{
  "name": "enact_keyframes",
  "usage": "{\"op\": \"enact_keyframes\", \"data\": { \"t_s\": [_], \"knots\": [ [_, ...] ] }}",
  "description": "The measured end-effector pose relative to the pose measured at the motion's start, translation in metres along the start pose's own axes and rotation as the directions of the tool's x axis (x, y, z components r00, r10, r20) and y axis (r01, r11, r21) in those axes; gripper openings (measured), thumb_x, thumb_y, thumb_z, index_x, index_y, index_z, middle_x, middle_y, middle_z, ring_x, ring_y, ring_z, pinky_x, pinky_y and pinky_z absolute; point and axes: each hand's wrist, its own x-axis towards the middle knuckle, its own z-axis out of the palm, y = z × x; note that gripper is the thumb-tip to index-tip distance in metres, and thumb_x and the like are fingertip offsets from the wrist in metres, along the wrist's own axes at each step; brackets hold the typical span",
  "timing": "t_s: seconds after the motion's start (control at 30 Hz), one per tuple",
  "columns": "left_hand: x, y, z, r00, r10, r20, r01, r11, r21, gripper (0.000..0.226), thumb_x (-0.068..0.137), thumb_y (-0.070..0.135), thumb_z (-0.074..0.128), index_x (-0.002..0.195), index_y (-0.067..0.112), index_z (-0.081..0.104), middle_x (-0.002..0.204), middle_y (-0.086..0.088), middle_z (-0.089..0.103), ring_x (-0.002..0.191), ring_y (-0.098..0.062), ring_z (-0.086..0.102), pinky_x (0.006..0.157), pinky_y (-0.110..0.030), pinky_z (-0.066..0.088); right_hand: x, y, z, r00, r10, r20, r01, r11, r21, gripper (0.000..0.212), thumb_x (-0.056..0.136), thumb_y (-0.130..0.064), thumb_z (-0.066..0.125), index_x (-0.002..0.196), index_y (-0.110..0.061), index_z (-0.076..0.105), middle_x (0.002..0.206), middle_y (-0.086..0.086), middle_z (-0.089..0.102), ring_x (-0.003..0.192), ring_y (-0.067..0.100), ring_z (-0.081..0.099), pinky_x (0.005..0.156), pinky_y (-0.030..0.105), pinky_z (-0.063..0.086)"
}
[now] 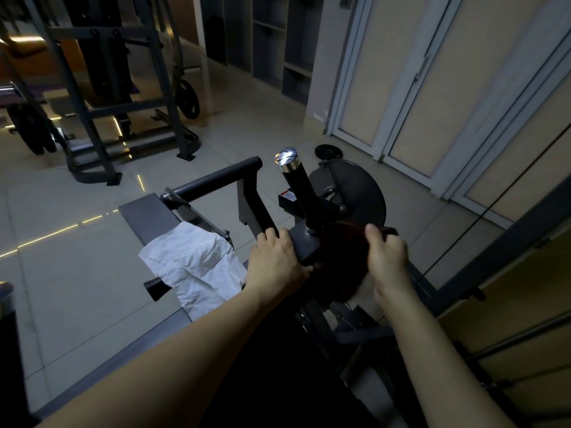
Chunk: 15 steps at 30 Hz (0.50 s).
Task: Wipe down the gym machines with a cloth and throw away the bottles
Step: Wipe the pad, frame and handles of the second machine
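At the far left we see a dark grey steel rack machine [102, 109] standing on the pale tiled floor [77, 273], with a round black weight plate [188, 100] hung on its right side. Nearer to us, a white crumpled sheet [191, 264] is draped over a black bar handle [154, 288] of the machine in front of us; we cannot tell whether it is cloth, paper or a bag.

Just right of the sheet, our left hand [275, 261] has its fingers curled over the near edge of a dark grey metal bracket [304, 245] and grips it. We cannot tell whether this hand also catches the cloth beside it. A black upright post with a shiny chrome cap [296, 186] rises tilted from the top of that bracket.

The dark red cloth [336, 270] lies bunched against the right side of the bracket, between our two hands, and hangs down below it. Our right hand [387, 257] holds the cloth's upper right edge, thumb raised and fingers closed round the fabric.

Behind the post sits a large round black disc [361, 186] on the machine, and beyond it a small black disc [329, 151] lies on the floor. At the far right stand pale panelled doors in grey frames [432, 88].
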Motion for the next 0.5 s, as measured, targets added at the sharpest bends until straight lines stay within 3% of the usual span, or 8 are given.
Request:
{"op": "enact_keyframes", "data": {
  "t_s": [0.03, 0.1, 0.17, 0.23, 0.3, 0.37, 0.43, 0.5],
  "knots": [
    [0.000, 0.000, 0.000, 1.000, -0.001, -0.001, 0.001, 1.000, -0.007, 0.074, 0.078, 0.066, 0.067, 0.126, 0.012, 0.047, 0.119, -0.008, 0.050, 0.111, -0.028, 0.049, 0.089, -0.038, 0.044, 0.003, -0.002, -0.008, 0.997, -0.027, -0.074, 0.024, 0.999, -0.035, 0.030, 0.103, -0.029, 0.050, 0.081, -0.009, 0.054, 0.076, 0.004, 0.057, 0.071, 0.021, 0.058, 0.059, 0.027, 0.044],
    [0.001, 0.000, 0.001, 1.000, -0.006, 0.000, 0.006, 1.000, -0.005, 0.077, 0.077, 0.066, 0.068, 0.128, 0.013, 0.046, 0.121, -0.008, 0.050, 0.113, -0.027, 0.049, 0.089, -0.038, 0.044, 0.005, -0.006, -0.011, 0.994, -0.081, -0.079, 0.072, 0.991, -0.117, 0.027, 0.101, -0.024, 0.054, 0.080, -0.007, 0.054, 0.072, 0.002, 0.055, 0.065, 0.018, 0.056, 0.052, 0.023, 0.041],
    [0.002, 0.000, 0.001, 1.000, -0.009, -0.001, 0.009, 1.000, -0.004, 0.077, 0.077, 0.065, 0.068, 0.129, 0.013, 0.046, 0.122, -0.009, 0.051, 0.114, -0.027, 0.049, 0.089, -0.038, 0.045, 0.003, -0.010, -0.001, 0.993, -0.110, 0.053, 0.119, 0.968, -0.219, 0.026, 0.098, -0.023, 0.059, 0.076, -0.010, 0.055, 0.067, 0.001, 0.055, 0.055, 0.010, 0.054, 0.045, 0.021, 0.039],
    [0.002, 0.000, 0.001, 1.000, -0.012, 0.004, 0.012, 1.000, -0.006, 0.074, 0.078, 0.062, 0.068, 0.129, 0.012, 0.047, 0.121, -0.009, 0.051, 0.113, -0.028, 0.049, 0.090, -0.039, 0.047, -0.003, -0.012, 0.016, 0.957, -0.147, 0.251, 0.227, 0.916, -0.331, 0.030, 0.096, -0.031, 0.062, 0.074, -0.011, 0.058, 0.066, 0.002, 0.056, 0.054, 0.012, 0.053, 0.050, 0.024, 0.040],
    [0.003, -0.001, 0.002, 1.000, -0.007, 0.005, 0.007, 1.000, -0.009, 0.062, 0.086, 0.055, 0.062, 0.127, 0.011, 0.047, 0.118, -0.010, 0.051, 0.111, -0.031, 0.050, 0.088, -0.042, 0.047, -0.011, -0.010, 0.033, 0.859, -0.211, 0.467, 0.444, 0.761, -0.473, 0.033, 0.098, -0.036, 0.057, 0.091, -0.006, 0.066, 0.090, 0.008, 0.061, 0.082, 0.020, 0.058, 0.074, 0.031, 0.044],
    [0.003, -0.003, 0.003, 1.000, 0.014, -0.012, -0.014, 1.000, -0.009, 0.048, 0.093, 0.043, 0.050, 0.129, 0.013, 0.046, 0.115, -0.011, 0.051, 0.107, -0.032, 0.051, 0.084, -0.043, 0.049, -0.015, -0.006, 0.045, 0.750, -0.287, 0.596, 0.639, 0.549, -0.539, 0.037, 0.102, -0.035, 0.047, 0.110, -0.005, 0.066, 0.113, 0.010, 0.059, 0.110, 0.024, 0.050, 0.100, 0.038, 0.035],
    [0.004, -0.005, 0.003, 1.000, 0.024, -0.013, -0.024, 0.999, -0.033, 0.045, 0.094, 0.038, 0.047, 0.132, 0.014, 0.045, 0.113, -0.011, 0.051, 0.104, -0.031, 0.051, 0.083, -0.043, 0.049, -0.013, -0.006, 0.048, 0.685, -0.326, 0.651, 0.721, 0.425, -0.547, 0.040, 0.103, -0.037, 0.038, 0.112, -0.008, 0.065, 0.118, 0.008, 0.059, 0.119, 0.024, 0.046, 0.107, 0.040, 0.030],
    [0.003, -0.005, 0.003, 1.000, 0.017, 0.001, -0.016, 0.998, -0.060, 0.049, 0.091, 0.040, 0.052, 0.132, 0.015, 0.044, 0.113, -0.011, 0.051, 0.105, -0.031, 0.051, 0.086, -0.043, 0.049, -0.006, 0.002, 0.043, 0.638, -0.371, 0.674, 0.770, 0.297, -0.565, 0.040, 0.101, -0.036, 0.034, 0.101, -0.013, 0.066, 0.110, 0.003, 0.063, 0.116, 0.022, 0.049, 0.103, 0.041, 0.035]
  ]
}}
